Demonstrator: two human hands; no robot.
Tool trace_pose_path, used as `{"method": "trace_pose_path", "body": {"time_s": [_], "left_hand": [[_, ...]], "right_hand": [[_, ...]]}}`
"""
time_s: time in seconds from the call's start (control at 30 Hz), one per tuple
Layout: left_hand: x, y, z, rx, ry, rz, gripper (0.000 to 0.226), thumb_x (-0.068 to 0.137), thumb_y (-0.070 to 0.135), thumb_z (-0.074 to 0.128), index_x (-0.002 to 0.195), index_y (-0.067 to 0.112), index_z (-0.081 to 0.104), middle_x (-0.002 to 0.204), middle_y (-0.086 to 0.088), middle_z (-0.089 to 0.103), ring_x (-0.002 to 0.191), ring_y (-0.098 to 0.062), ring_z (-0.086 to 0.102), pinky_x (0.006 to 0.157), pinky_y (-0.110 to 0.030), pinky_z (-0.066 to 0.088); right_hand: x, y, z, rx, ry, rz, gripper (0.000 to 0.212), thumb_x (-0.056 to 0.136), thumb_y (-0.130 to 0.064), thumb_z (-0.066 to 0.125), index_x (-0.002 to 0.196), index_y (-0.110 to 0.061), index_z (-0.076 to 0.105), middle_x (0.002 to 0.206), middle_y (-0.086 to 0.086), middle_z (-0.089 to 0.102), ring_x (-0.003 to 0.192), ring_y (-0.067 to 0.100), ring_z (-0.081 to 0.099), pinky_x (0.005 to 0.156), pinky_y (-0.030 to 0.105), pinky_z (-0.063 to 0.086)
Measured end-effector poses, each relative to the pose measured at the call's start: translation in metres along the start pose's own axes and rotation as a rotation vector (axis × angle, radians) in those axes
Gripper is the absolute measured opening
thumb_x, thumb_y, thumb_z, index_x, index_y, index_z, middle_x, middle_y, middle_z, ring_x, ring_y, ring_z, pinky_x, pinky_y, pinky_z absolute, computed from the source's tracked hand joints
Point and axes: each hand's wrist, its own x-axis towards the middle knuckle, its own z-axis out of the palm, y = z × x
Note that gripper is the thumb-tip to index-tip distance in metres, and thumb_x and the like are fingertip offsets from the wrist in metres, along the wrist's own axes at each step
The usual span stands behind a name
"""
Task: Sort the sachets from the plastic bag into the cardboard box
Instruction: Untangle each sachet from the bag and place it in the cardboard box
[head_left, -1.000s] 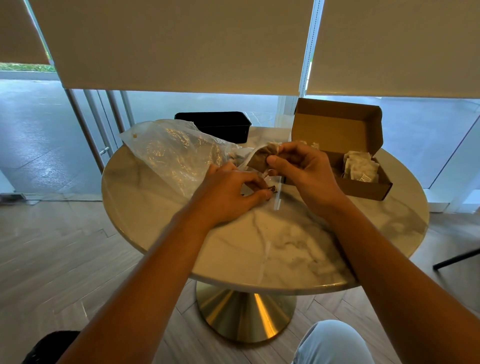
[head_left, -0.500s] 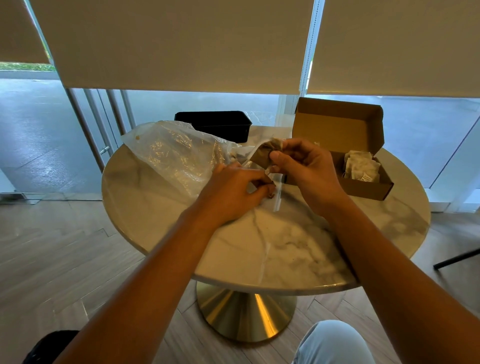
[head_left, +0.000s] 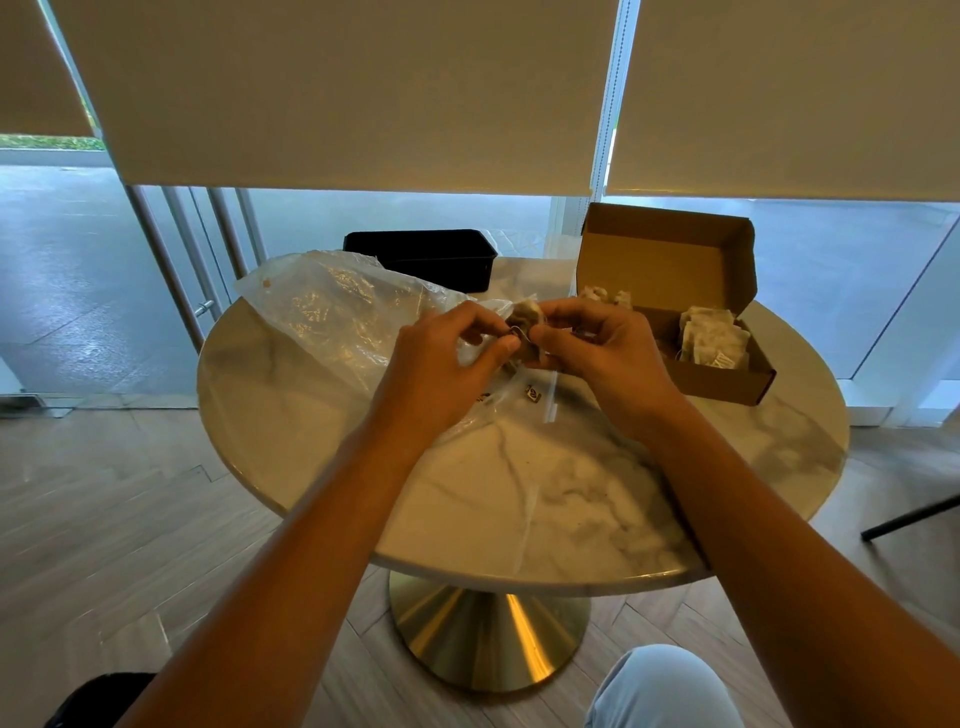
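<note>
A crumpled clear plastic bag (head_left: 332, 312) lies on the round marble table (head_left: 519, 493), its mouth toward the middle. Just above that mouth, my left hand (head_left: 447, 358) and my right hand (head_left: 597, 348) meet and both pinch a brownish sachet (head_left: 527, 319) with its string. Two small tags (head_left: 532, 393) lie on the plastic under my hands. To the right stands an open cardboard box (head_left: 727, 379), lid up, with several pale sachets (head_left: 711, 340) stacked at its right end and a few more at its left end.
A black rectangular tray (head_left: 421, 257) sits at the table's far edge behind the bag. Window blinds hang behind the table. A dark chair leg (head_left: 909, 517) shows at the right, my knee (head_left: 660, 686) at the bottom.
Both hands have lifted slightly off the table with the sachet. My left hand rose from the bag's mouth to meet the right at the sachet.
</note>
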Motion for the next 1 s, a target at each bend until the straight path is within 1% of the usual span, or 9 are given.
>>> {"method": "trace_pose_path", "body": {"time_s": [0.1,0.2,0.27,0.33,0.47,0.6,0.73,0.9,1.0], "left_hand": [[-0.0001,0.0013,-0.0013,-0.018,0.009,-0.022,0.014,0.086,0.034,0.077,0.093,0.03,0.067,0.094,0.013,0.07,0.09,-0.002,0.065,0.08,-0.024,0.055],[-0.0004,0.0034,-0.0036,-0.056,0.034,-0.059,0.02,0.083,0.037,0.08,0.092,0.031,0.064,0.09,0.018,0.069,0.087,0.003,0.065,0.075,-0.015,0.053],[-0.001,0.006,-0.0044,-0.077,0.032,-0.069,0.024,0.082,0.038,0.08,0.095,0.029,0.063,0.09,0.018,0.069,0.087,0.007,0.065,0.073,-0.007,0.05],[-0.0016,0.0082,-0.0049,-0.087,0.027,-0.059,0.026,0.081,0.037,0.081,0.098,0.028,0.062,0.089,0.018,0.069,0.087,0.008,0.066,0.072,-0.004,0.047],[-0.0018,0.009,-0.0043,-0.118,0.009,-0.076,0.025,0.082,0.031,0.082,0.099,0.029,0.063,0.091,0.014,0.073,0.089,0.004,0.069,0.075,-0.01,0.051],[-0.0019,0.009,-0.004,-0.118,-0.009,-0.051,0.025,0.083,0.029,0.081,0.1,0.032,0.062,0.092,0.015,0.073,0.091,0.004,0.069,0.076,-0.013,0.051],[-0.0021,0.0093,-0.0046,-0.11,-0.01,-0.045,0.026,0.083,0.03,0.081,0.1,0.033,0.062,0.089,0.019,0.071,0.09,0.007,0.068,0.074,-0.007,0.048],[-0.0031,0.0074,-0.0043,-0.071,0.001,-0.042,0.023,0.083,0.034,0.08,0.099,0.033,0.064,0.087,0.019,0.07,0.089,0.007,0.067,0.075,-0.004,0.048],[-0.0019,0.0042,-0.0027,-0.044,0.012,-0.018,0.015,0.086,0.036,0.077,0.099,0.034,0.069,0.089,0.015,0.072,0.09,0.004,0.067,0.077,-0.011,0.051]], "right_hand": [[-0.0012,-0.0008,0.0001,0.01,0.001,0.0,0.026,0.091,-0.006,0.075,0.117,-0.008,0.072,0.109,0.012,0.076,0.101,0.028,0.075,0.09,0.051,0.061],[-0.0029,-0.0022,0.0005,0.007,-0.019,-0.004,0.027,0.091,-0.002,0.073,0.117,-0.008,0.071,0.106,0.01,0.078,0.099,0.024,0.076,0.092,0.046,0.061],[-0.0045,-0.0036,0.0016,-0.007,-0.047,-0.006,0.027,0.091,-0.005,0.074,0.117,-0.009,0.071,0.105,0.007,0.079,0.1,0.023,0.076,0.093,0.043,0.061],[-0.0061,-0.0044,0.0029,-0.036,-0.068,-0.008,0.027,0.091,-0.01,0.075,0.117,-0.009,0.072,0.105,0.005,0.079,0.1,0.021,0.076,0.094,0.042,0.061],[-0.0065,-0.0042,0.0032,-0.084,-0.06,-0.007,0.026,0.092,-0.015,0.074,0.117,-0.01,0.073,0.104,0.004,0.079,0.098,0.021,0.077,0.094,0.045,0.061],[-0.0062,-0.0048,0.0028,-0.081,-0.049,-0.001,0.022,0.094,-0.012,0.072,0.116,-0.008,0.073,0.102,0.006,0.079,0.096,0.022,0.077,0.093,0.045,0.061],[-0.0066,-0.005,0.0028,-0.095,-0.046,0.003,0.025,0.094,-0.014,0.072,0.118,-0.008,0.073,0.103,0.006,0.079,0.097,0.022,0.077,0.094,0.046,0.06],[-0.0061,-0.0055,0.0035,-0.118,-0.026,-0.007,0.023,0.094,-0.014,0.072,0.116,-0.01,0.073,0.101,0.003,0.079,0.095,0.017,0.077,0.092,0.038,0.061],[-0.0056,-0.0066,0.0036,-0.113,0.008,-0.019,0.023,0.094,-0.014,0.072,0.117,-0.012,0.074,0.102,0.001,0.079,0.096,0.015,0.076,0.092,0.036,0.061]]}}
